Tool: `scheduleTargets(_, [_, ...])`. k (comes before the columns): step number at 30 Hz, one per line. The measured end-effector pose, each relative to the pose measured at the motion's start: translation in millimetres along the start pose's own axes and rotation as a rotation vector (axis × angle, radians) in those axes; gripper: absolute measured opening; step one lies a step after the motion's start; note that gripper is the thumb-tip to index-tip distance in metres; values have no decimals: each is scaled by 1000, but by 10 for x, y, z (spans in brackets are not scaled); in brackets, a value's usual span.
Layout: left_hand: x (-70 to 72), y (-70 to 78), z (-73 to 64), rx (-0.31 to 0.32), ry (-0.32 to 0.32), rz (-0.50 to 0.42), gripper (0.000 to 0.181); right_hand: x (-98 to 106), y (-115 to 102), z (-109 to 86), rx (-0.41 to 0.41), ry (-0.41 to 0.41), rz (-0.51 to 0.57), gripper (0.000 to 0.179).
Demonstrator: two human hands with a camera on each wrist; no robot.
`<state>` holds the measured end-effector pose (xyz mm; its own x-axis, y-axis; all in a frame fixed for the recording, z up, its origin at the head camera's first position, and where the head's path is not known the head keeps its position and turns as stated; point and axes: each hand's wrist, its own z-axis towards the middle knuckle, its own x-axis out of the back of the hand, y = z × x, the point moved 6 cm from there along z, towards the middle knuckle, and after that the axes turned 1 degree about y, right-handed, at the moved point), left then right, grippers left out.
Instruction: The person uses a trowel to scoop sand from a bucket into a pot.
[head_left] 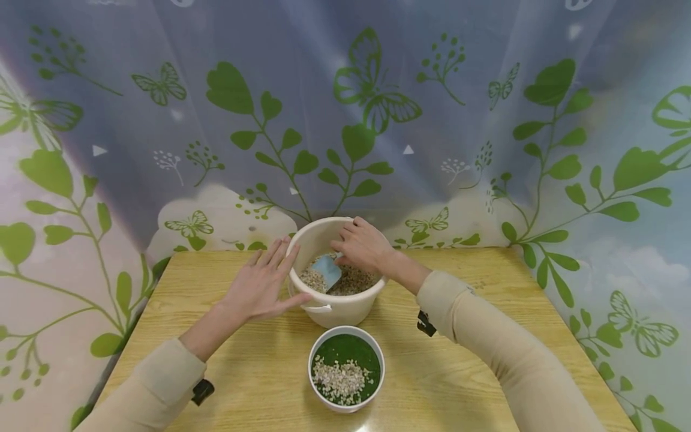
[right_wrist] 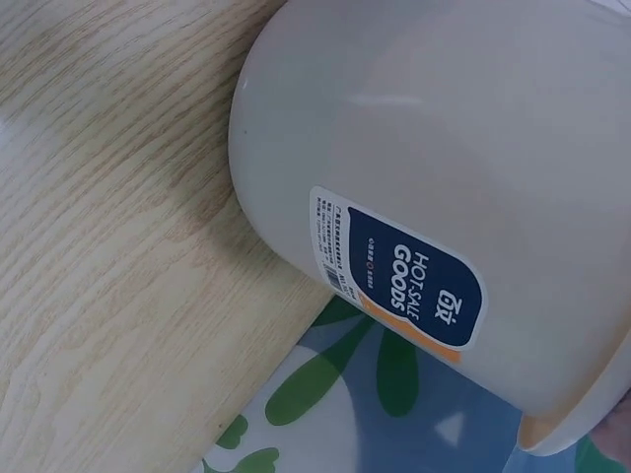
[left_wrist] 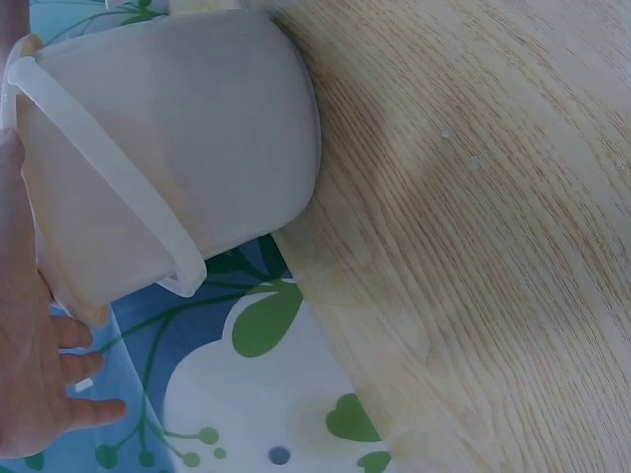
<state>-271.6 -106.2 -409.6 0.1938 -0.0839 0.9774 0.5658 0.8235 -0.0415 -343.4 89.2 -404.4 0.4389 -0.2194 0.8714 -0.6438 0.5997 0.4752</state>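
Evidently, on the tabletop (head_left: 442,384) the bucket (head_left: 345,311) stands at twelve o'clock, the bowl (head_left: 345,346) at its six. The left hand (head_left: 261,282), fingers spread and empty, touches the bucket; the right hand (head_left: 367,245) grips the scoop (head_left: 330,270) inside. Some grain (head_left: 342,382) is in the bowl, plenty left in the bucket.

Desk (head_left: 442,384), yellowish wood grain. Patterned backdrop (head_left: 308,36) behind and along both sides, blue-grey to pale; printed green leaves (head_left: 229,87), butterflies (head_left: 371,93), dotted sprigs (head_left: 442,63), small white triangles (head_left: 408,150). Some folds.
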Motion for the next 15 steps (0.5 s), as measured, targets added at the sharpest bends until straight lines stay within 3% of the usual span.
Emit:
scheduleTargets(6, [-10,3,5,-2,3,-7,108,25,26,-14,-1,-16,44,44])
scheduleTargets(10, [-17,1,6,0,-2,-7,109,33,63,-32,-27,-30,139,46])
scheduleTargets(15, [-9,-1,2,0,-3,-4,110,66,102,-76,-44,16,247,43])
